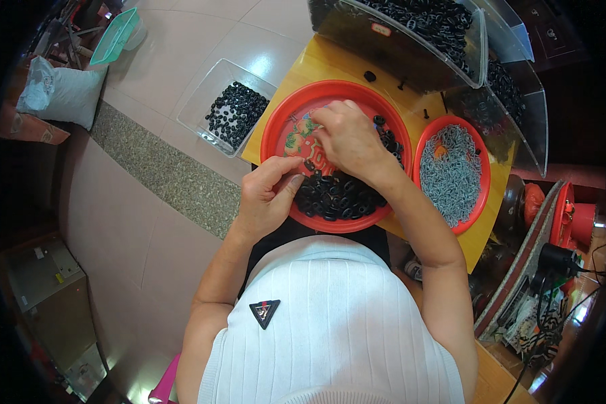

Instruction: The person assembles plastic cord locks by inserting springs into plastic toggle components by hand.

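Note:
My left hand [266, 194] is over the left rim of a round red basin [271, 128], thumb and forefinger closed in a pinch. A small black oval part [309, 164] shows at its fingertips. Over the middle of the basin is my right hand [351, 140], its fingers bent together in a pinch; whatever they hold is hidden. Many black oval ring-like parts [340, 196] are heaped along the near and right sides of the basin. The printed basin floor [299, 138] shows at the far left.
Right of the basin, a smaller red tray [420, 145] holds many grey screws [451, 178]. Clear bins [424, 57] of black parts stand on the yellow table [316, 60]. On the left, a clear box [198, 128] contains more black parts. A white sack [74, 94] rests farther left.

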`<state>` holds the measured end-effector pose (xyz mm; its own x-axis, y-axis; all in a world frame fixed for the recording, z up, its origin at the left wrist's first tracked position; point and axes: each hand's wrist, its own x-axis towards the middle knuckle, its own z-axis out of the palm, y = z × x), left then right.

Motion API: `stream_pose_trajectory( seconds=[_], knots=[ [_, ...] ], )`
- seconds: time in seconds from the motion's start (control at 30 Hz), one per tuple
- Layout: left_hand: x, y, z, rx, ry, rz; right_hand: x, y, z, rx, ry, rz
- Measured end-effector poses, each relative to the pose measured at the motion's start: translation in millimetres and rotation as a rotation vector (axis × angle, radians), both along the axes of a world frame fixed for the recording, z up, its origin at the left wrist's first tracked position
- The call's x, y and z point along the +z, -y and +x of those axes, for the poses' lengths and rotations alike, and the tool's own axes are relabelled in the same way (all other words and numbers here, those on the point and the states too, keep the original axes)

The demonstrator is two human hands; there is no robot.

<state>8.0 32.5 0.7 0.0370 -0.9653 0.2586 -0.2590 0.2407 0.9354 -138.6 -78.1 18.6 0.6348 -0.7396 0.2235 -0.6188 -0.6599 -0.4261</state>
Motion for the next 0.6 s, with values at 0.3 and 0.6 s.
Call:
stream_pose_trajectory(
  seconds=[0.3, 0.6],
  knots=[
    [6.9, 5.4, -1.1, -0.022, 0.015, -0.047, -6.1, 3.8, 3.1, -0.018, -0.006, 0.025],
    [10.3, 34.8, 4.1, 0.099, 0.318, -0.191, 13.9, -37.0, -32.0, 0.138, -0.247, 0.16]
  ],
)
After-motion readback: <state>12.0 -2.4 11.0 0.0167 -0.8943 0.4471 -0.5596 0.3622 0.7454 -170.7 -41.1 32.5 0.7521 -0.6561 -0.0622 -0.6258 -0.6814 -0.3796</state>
